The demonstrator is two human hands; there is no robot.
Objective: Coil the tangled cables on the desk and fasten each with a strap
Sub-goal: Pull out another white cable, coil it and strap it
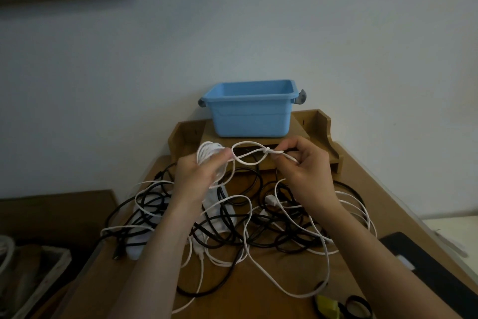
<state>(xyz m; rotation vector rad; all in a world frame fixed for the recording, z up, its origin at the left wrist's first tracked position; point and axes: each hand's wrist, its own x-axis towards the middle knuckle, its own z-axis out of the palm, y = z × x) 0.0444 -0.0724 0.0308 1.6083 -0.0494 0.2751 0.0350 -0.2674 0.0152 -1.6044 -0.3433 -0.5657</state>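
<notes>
- My left hand (196, 176) is gripping a small white cable coil (208, 153), fingers curled round it, above the bench (245, 305).
- My right hand (302, 171) is pinching the same cable just right of a knot (268, 150).
- The stretch between my hands is running left to right, forming a flat loop.
- The rest is trailing down into the black-and-white tangle (232, 223) lying on the bench, nearer than the blue tub (249, 111).

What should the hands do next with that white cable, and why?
Probably loosen the knot pinched by the right hand: it sits just beyond the coil the left hand holds, so winding on would likely trap it.
</notes>
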